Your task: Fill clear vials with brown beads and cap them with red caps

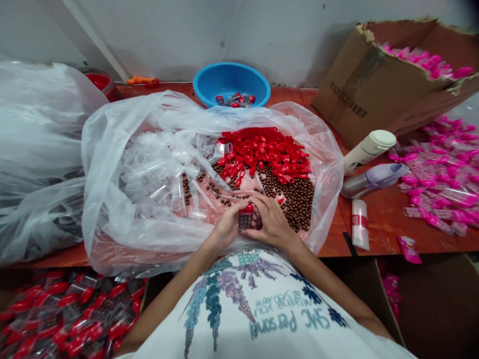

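Close to my body, a small clear container [245,222] filled with brown balls and topped with a red cap is held between both hands. My left hand [227,224] grips its left side, fingers bent around it. My right hand [271,219] closes on it from the right, with the fingers over the red cap. Just beyond lie brown balls [299,202], heaped to the right on the plastic sheet. Behind them is a pile of red caps [265,149]. Empty clear containers [153,172] are heaped to the left.
A blue basin [232,75] with several filled containers stands at the back. To the right are a cardboard box [348,85], a white bottle [368,149], a purple-topped flask [370,180] and pink-capped tubes [445,174]. Filled red-capped containers [71,314] lie below the table's left front edge.
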`<action>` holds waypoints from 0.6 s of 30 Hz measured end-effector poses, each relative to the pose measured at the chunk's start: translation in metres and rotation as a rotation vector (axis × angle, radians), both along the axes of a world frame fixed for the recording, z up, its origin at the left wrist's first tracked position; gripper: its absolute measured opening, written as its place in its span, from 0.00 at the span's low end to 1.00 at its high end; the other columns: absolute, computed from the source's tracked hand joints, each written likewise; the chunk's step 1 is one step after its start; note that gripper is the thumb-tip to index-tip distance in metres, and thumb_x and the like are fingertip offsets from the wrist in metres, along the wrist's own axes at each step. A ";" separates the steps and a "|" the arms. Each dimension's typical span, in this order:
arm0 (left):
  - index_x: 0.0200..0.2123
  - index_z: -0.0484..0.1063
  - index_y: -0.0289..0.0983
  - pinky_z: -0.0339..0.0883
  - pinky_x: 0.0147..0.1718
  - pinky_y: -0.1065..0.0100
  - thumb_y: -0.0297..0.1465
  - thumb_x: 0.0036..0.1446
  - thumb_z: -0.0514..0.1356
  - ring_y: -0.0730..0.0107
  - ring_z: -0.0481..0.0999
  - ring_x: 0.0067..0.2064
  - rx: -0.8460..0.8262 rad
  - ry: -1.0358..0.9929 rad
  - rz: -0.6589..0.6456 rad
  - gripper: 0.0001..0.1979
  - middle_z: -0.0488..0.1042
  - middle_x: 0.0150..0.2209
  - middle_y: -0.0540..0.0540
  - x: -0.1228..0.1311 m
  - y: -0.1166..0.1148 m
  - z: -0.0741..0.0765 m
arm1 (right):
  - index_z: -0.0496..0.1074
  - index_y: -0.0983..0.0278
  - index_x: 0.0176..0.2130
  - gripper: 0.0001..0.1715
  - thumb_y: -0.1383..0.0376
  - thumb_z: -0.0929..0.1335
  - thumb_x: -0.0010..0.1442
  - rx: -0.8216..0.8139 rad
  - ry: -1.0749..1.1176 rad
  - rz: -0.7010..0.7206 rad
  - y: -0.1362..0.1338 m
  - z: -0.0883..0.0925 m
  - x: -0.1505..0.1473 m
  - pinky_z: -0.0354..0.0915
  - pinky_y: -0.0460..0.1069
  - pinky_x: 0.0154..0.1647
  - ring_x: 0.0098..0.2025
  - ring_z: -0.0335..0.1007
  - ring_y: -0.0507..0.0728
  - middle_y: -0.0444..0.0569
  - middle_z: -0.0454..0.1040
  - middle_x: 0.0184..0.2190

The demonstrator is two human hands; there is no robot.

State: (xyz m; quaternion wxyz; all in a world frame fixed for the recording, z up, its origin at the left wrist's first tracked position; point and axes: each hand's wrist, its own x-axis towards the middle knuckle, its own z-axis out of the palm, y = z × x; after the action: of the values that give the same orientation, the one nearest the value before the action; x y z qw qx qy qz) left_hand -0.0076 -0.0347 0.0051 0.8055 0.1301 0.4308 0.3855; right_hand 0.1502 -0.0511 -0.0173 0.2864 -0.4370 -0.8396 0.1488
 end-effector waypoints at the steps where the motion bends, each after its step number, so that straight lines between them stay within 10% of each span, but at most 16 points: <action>1: 0.37 0.75 0.32 0.68 0.25 0.71 0.28 0.53 0.56 0.72 0.74 0.23 -0.001 -0.006 0.011 0.10 0.76 0.25 0.47 0.000 0.000 0.000 | 0.52 0.66 0.61 0.45 0.52 0.69 0.53 -0.004 -0.030 0.008 0.000 0.001 0.000 0.53 0.60 0.60 0.61 0.52 0.64 0.60 0.59 0.58; 18: 0.43 0.72 0.35 0.64 0.20 0.73 0.40 0.53 0.59 0.73 0.70 0.21 0.078 0.139 0.057 0.17 0.73 0.24 0.49 0.011 -0.009 -0.017 | 0.56 0.70 0.60 0.44 0.46 0.66 0.54 0.027 -0.173 0.029 0.001 0.001 -0.003 0.50 0.61 0.59 0.58 0.56 0.66 0.61 0.64 0.56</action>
State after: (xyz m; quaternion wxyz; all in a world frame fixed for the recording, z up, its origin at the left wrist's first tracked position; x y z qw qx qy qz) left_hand 0.0031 -0.0435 -0.0119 0.7567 0.1756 0.4738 0.4147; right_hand 0.1473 -0.0499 -0.0168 0.2166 -0.4321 -0.8693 0.1032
